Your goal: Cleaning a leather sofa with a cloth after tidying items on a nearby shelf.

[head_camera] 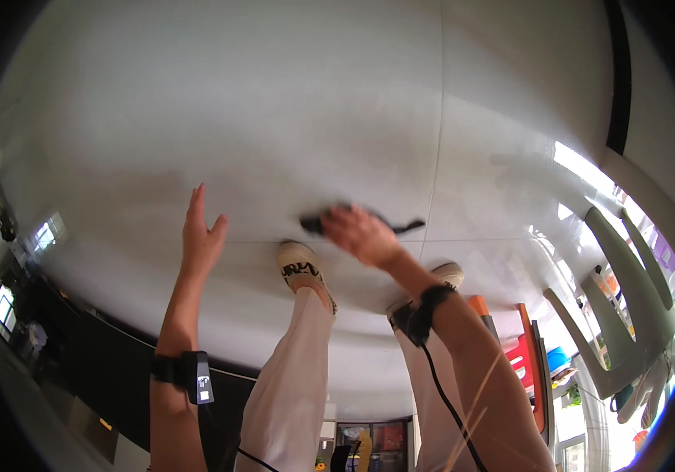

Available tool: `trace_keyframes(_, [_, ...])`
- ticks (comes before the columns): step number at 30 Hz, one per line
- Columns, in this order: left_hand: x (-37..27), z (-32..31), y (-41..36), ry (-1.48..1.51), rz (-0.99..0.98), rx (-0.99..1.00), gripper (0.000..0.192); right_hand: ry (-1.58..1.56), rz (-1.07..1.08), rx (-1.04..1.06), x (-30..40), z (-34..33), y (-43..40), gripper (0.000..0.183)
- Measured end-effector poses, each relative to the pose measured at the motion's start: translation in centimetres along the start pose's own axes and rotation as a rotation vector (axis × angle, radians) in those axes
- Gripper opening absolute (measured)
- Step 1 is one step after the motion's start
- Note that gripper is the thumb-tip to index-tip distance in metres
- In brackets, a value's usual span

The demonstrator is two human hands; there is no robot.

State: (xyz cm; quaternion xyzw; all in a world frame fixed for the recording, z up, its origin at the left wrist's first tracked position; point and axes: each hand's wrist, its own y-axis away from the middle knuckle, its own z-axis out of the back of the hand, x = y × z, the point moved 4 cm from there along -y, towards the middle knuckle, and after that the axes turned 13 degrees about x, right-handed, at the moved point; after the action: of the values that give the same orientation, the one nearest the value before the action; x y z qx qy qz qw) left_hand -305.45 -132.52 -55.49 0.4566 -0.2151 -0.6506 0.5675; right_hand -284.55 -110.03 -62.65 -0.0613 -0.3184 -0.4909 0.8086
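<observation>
My right hand (364, 236) is over a dark, elongated object, blurred by motion, with its fingers wrapped across the middle. The black object (312, 225) sticks out on both sides of the hand, with a thin tail pointing right; its exact kind is unclear. My left hand (202, 236) hangs in the air to the left, its thumb apart from the straight fingers and nothing in it. Below both hands lies a glossy pale tiled floor (290, 130).
My beige shoes (297, 256) stand on the floor under my hands. A grey-green chair (638, 307) and a red-orange chair (520, 360) are at the right. A black cable (446, 395) runs from the band on my right wrist. A dark panel (107, 360) spans the lower left.
</observation>
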Motion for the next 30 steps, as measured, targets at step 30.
trace_keyframes(30, [-2.5,-2.7,0.6,-0.032,0.23,0.166,0.094,-0.049,-0.628,-0.159,-4.1,3.4,6.7,0.052])
